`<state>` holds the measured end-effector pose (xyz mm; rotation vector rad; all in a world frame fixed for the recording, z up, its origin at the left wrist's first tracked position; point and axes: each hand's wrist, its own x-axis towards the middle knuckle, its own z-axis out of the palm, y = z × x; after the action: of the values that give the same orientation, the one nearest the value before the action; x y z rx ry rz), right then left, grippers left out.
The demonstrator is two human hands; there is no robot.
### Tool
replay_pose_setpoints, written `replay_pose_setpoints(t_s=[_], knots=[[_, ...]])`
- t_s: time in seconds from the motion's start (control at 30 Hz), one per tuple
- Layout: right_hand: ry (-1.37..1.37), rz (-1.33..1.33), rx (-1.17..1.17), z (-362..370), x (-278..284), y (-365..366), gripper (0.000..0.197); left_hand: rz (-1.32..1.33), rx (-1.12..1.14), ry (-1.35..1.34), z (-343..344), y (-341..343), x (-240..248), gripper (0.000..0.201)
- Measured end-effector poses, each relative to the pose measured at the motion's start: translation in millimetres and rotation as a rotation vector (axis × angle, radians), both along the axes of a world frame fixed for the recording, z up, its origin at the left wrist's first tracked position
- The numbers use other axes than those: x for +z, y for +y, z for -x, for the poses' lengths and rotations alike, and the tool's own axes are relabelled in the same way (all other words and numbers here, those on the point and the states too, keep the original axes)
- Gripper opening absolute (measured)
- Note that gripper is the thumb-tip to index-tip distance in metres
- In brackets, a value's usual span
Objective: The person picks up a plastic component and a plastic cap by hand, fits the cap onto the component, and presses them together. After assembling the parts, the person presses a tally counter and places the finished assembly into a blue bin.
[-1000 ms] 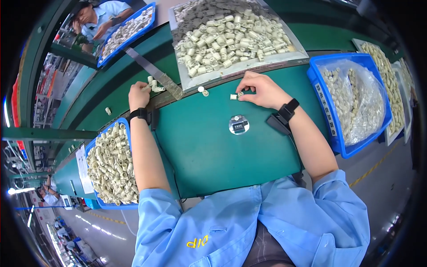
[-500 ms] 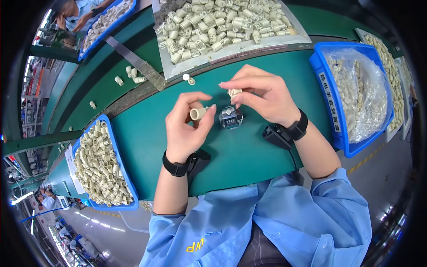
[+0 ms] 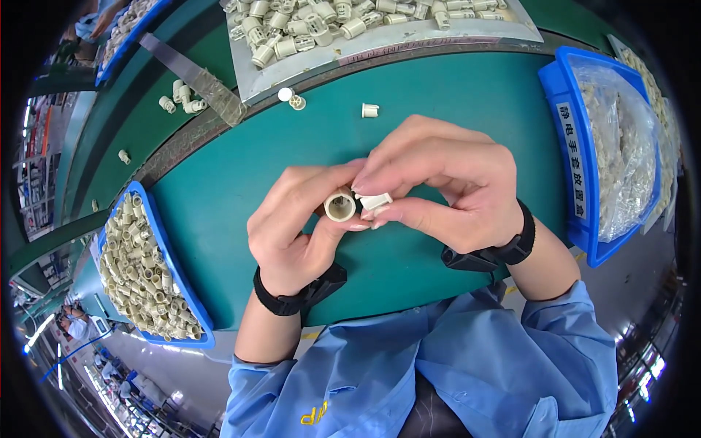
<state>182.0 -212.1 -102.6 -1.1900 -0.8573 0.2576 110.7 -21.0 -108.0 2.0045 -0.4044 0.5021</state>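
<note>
One blue bin (image 3: 182,281) stands left; the left hand (image 3: 290,223) pinches one cream sleeve (image 3: 339,206). One loose white piece (image 3: 370,111) lies beyond. The right hand (image 3: 447,186) pinches one white insert (image 3: 377,202) beside the sleeve's mouth. One blue box (image 3: 558,84) stands right.

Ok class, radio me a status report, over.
Left hand gripping cream sleeve. Right hand pinching white fitting beside it. Loose white piece ahead on green worktop.

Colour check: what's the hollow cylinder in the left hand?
Cream: the hollow cylinder in the left hand shows best in the head view.
</note>
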Motion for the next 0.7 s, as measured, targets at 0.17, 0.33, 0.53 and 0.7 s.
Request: replay_pose_setpoints(t_s=[0.17, 0.33, 0.53, 0.7], knots=[[0.012, -0.005, -0.032, 1, -4, -1, 0.033, 0.458, 0.056, 0.151, 10, -14, -3, 0.023], [-0.003, -0.032, -0.041, -1, -8, -1, 0.034, 0.332, 0.030, 0.070, 8, -9, -7, 0.024], [-0.130, 0.034, -0.064, -3, -2, -2, 0.030, 0.293, 0.050, -0.119, 6, -10, -13, 0.028], [-0.178, 0.127, -0.129, -1, 1, 0, 0.028, 0.100, 0.193, -0.217, 8, -12, -12, 0.029]])
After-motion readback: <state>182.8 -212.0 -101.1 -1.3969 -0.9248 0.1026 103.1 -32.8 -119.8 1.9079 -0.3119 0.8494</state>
